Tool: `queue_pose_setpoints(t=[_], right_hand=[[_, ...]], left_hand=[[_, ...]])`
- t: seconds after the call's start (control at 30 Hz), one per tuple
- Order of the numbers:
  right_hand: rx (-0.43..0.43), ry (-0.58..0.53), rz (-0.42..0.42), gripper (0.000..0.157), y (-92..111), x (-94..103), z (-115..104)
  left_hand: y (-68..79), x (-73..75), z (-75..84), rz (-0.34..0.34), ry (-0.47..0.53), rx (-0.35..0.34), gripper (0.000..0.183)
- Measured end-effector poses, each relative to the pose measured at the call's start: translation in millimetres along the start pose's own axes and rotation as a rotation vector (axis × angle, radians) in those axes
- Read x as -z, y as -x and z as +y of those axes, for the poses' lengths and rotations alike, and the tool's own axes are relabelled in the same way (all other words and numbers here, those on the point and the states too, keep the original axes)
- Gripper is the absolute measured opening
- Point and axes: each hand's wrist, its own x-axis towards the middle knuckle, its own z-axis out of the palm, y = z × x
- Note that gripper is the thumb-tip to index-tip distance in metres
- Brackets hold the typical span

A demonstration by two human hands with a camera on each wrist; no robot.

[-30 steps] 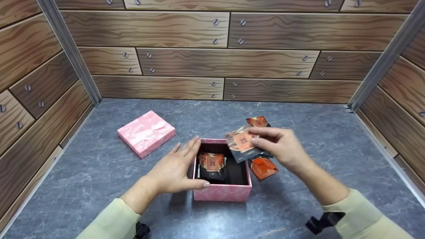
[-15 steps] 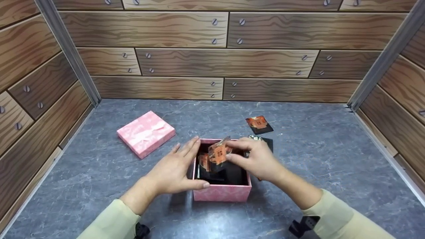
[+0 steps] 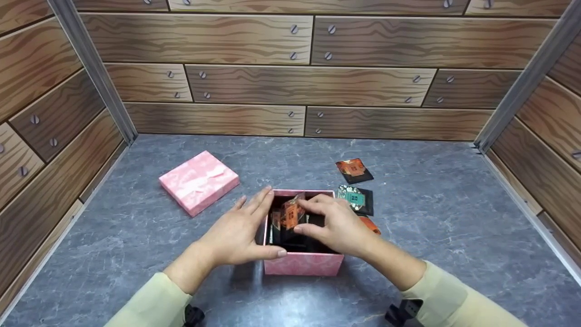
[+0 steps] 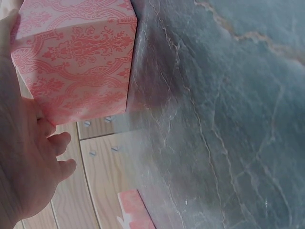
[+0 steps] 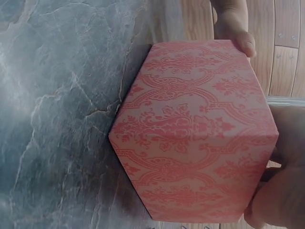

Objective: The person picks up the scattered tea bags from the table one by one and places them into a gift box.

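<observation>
My left hand (image 3: 236,231) rests against the left side of an uncovered pink patterned box (image 3: 303,264), its fingers straight toward the far corner and its thumb along the front rim. The left wrist view shows this hand (image 4: 33,162) beside the box wall (image 4: 81,71). Reaching over the right rim, my right hand (image 3: 338,225) pinches an orange-and-black sachet (image 3: 290,215) between thumb and fingers, inside the box opening. Another sachet (image 3: 276,222) lies in the box, partly covered by the held one. In the right wrist view, the box wall (image 5: 186,95) hides the held sachet.
The pink lid (image 3: 199,181) lies at the back left. To the right of the box are an orange-and-black sachet (image 3: 354,170), a green-and-black sachet (image 3: 356,199) and an orange sachet (image 3: 370,224) partly hidden by my right hand. Wood-patterned walls (image 3: 204,84) enclose the grey marbled table (image 3: 136,218).
My right hand has carried the sachet leftward and down into the box. The green-and-black sachet on the table has come into view. My left hand and the box have stayed put.
</observation>
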Motion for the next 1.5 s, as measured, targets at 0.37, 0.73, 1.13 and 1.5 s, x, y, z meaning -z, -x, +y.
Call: queue_pose_setpoints(t=[0.37, 0.73, 1.13, 1.5], right_hand=[[-0.018, 0.143, -0.093, 0.068, -2.0, -5.4, -7.1], [-0.031, 0.255, -0.18, 0.069, -9.8, -7.4, -11.7], [0.004, 0.281, -0.211, 0.065, -11.0, -7.6, -12.0], [0.039, 0.212, -0.131, 0.044, -7.8, -3.6, -4.7]], left_hand=[[-0.7, -0.1, -0.3, -0.008, -0.001, 0.004, 0.128], [-0.8, 0.0, -0.9, 0.005, 0.007, -0.003, 0.128], [0.3, -0.7, -1.2, 0.013, 0.008, -0.011, 0.127], [0.2, -1.0, -0.3, 0.007, 0.014, -0.005, 0.127]])
